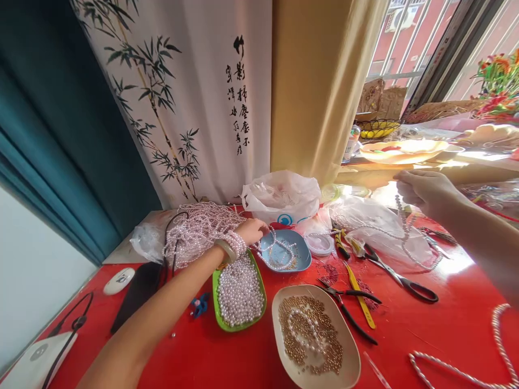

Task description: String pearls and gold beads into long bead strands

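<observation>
My left hand (252,231), with a pearl bracelet (235,246) and a bangle on its wrist, is closed at the left rim of the blue tray (305,263). Its fingers pinch a pearl strand (292,254) that loops down into the tray among small gold beads. Raised at the right, my right hand (419,189) has its fingers pressed together on another bead strand (404,229). This strand dangles below the hand and trails over the plastic bag. Just under my left wrist lies the green tray (261,319) full of loose pearl beads (240,292).
A beige tray (279,346) in front holds gold beads and a short pearl strand. Pliers (348,302), yellow tweezers (359,294) and scissors (405,281) lie to its right. Heaped pearl strands (194,229) sit at back left, beside a white plastic bag (284,197).
</observation>
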A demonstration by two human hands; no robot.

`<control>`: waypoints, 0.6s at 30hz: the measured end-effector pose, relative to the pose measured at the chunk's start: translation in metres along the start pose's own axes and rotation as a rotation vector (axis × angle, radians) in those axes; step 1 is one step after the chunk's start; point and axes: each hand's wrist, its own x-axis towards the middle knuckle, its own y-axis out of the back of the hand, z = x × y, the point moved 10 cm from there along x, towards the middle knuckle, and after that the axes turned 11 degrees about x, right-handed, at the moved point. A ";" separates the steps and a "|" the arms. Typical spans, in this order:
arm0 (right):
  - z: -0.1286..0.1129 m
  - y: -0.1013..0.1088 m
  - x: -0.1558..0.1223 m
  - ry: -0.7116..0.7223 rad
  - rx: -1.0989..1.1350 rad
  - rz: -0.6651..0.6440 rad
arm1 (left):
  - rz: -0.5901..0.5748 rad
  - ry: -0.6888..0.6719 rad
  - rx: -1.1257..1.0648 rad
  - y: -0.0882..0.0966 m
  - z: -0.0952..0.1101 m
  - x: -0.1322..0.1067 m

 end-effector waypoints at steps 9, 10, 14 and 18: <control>0.036 -0.016 -0.013 -0.305 0.233 -0.092 | -0.054 -0.419 0.235 -0.007 0.082 -0.039; 0.037 -0.016 -0.014 -0.314 0.241 -0.096 | -0.059 -0.493 0.290 -0.013 0.091 -0.041; 0.044 -0.018 -0.015 -0.320 0.246 -0.111 | -0.044 -0.596 0.366 -0.032 0.101 -0.034; 0.044 -0.020 -0.018 -0.280 0.207 -0.133 | -0.027 -0.574 0.283 -0.035 0.092 -0.022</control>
